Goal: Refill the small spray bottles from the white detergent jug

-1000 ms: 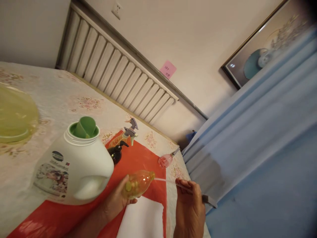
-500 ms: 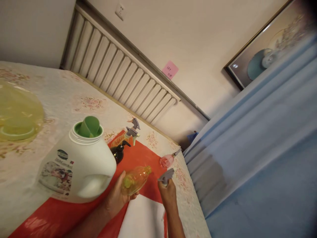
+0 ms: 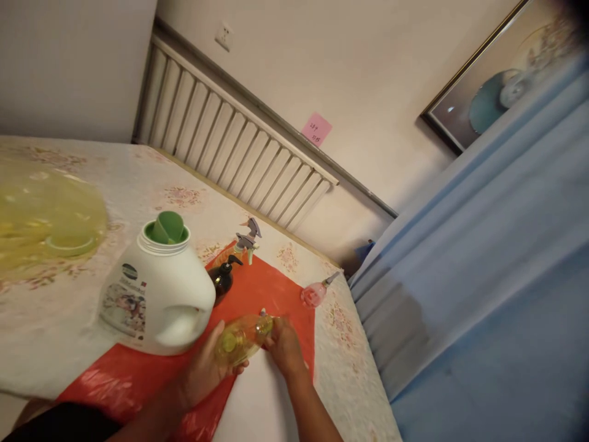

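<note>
1. Since half a second ago, right hand (image 3: pixel 284 345) has come in to the neck of the yellow bottle (image 3: pixel 239 338), fingers pinched on it.
2. Left hand (image 3: pixel 205 370) wraps the bottle's base, over the red sheet (image 3: pixel 257 288).
3. White jug (image 3: pixel 159 293) stands just left.

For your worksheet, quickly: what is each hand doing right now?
Left hand: closed around the yellow bottle.
Right hand: at the bottle's neck, fingers curled; what it grips cannot be told.
</note>
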Demonstrator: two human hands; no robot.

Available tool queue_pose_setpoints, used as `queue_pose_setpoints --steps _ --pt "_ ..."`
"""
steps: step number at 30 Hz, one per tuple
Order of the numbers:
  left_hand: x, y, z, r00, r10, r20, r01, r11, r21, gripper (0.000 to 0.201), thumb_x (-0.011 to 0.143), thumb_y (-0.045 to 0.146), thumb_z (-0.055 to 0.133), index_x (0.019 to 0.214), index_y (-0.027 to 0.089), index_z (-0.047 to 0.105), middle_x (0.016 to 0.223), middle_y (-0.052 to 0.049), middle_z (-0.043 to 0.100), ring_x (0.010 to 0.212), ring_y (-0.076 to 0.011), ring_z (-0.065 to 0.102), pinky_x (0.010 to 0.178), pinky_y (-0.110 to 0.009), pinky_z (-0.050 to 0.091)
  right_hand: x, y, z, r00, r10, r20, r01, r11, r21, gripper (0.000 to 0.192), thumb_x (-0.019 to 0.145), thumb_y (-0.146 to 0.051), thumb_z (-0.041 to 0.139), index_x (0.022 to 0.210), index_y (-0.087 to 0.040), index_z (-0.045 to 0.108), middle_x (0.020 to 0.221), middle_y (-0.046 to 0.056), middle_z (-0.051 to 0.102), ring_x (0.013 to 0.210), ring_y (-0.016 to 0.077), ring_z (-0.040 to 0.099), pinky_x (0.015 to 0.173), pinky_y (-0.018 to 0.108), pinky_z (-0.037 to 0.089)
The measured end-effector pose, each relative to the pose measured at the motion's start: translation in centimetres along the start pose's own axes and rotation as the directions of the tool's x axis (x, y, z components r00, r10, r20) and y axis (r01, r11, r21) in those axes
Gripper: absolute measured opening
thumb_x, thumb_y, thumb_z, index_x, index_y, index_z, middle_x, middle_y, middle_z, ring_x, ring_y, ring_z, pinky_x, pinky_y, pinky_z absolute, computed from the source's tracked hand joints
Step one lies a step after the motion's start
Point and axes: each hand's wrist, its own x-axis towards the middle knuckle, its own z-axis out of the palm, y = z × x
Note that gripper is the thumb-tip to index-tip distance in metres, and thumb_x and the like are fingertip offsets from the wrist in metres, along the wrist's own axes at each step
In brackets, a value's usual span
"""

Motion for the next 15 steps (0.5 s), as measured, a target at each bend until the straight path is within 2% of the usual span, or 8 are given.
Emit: queue_pose_setpoints --steps 3,5,7,12,15 --pt "-1.5 -1.0 0.3 0.997 0.034 -0.068 -0.033 0.999 0.007 0.047 0.091 0.051 0.047 0.112 0.013 0.065 0.095 -0.011 0.076 0.074 -0.0212 0.069 0.069 -0.033 0.053 -3.3 -1.0 -1.2 0.998 0.056 -0.037 -0.044 0.962 0.27 0.036 0.072 -0.015 0.064 0.107 -0.02 0.064 0.101 0.006 0.069 0.09 0.0218 0.064 0.082 0.034 0.049" --pt "-2.6 -2.2 1.0 0.989 0.077 -0.128 -0.074 0.997 0.03 0.043 0.09 0.048 0.05 0.114 0.015 0.064 0.102 -0.011 0.075 0.076 -0.0214 0.07 0.071 -0.033 0.054 -6.1 -1.6 -1.6 0.993 0.116 -0.009 -0.098 0.876 0.473 0.045 0.07 -0.012 0.064 0.114 -0.019 0.061 0.103 0.007 0.069 0.088 0.022 0.066 0.08 0.035 0.052" --pt "-3.7 -3.6 1.9 0.988 0.094 -0.125 -0.091 0.996 0.025 0.043 0.091 0.047 0.049 0.118 0.016 0.062 0.11 -0.012 0.073 0.081 -0.0223 0.07 0.076 -0.035 0.054 -9.0 -2.1 -1.6 0.989 0.147 0.02 -0.13 0.792 0.596 0.054 0.068 -0.013 0.066 0.12 -0.019 0.058 0.107 0.008 0.069 0.092 0.0239 0.066 0.08 0.037 0.054" --pt "-5.9 -7.7 4.4 0.996 0.088 0.031 -0.087 0.995 -0.055 0.05 0.094 0.05 0.038 0.127 0.017 0.056 0.125 -0.013 0.066 0.115 -0.028 0.06 0.097 -0.043 0.045 -14.5 -2.9 -0.9 0.979 0.202 0.032 -0.162 0.672 0.723 0.071 0.065 -0.014 0.07 0.132 -0.016 0.048 0.118 0.011 0.065 0.097 0.0268 0.066 0.084 0.04 0.054" --pt "-7.3 -9.4 5.4 0.997 0.072 0.027 -0.073 0.997 0.006 0.05 0.093 0.049 0.04 0.129 0.018 0.054 0.126 -0.012 0.065 0.122 -0.0292 0.055 0.105 -0.045 0.037 -16.4 -3.0 -1.0 0.971 0.237 0.028 -0.178 0.64 0.748 0.075 0.063 -0.012 0.067 0.135 -0.013 0.044 0.121 0.012 0.063 0.094 0.0266 0.067 0.082 0.04 0.056"
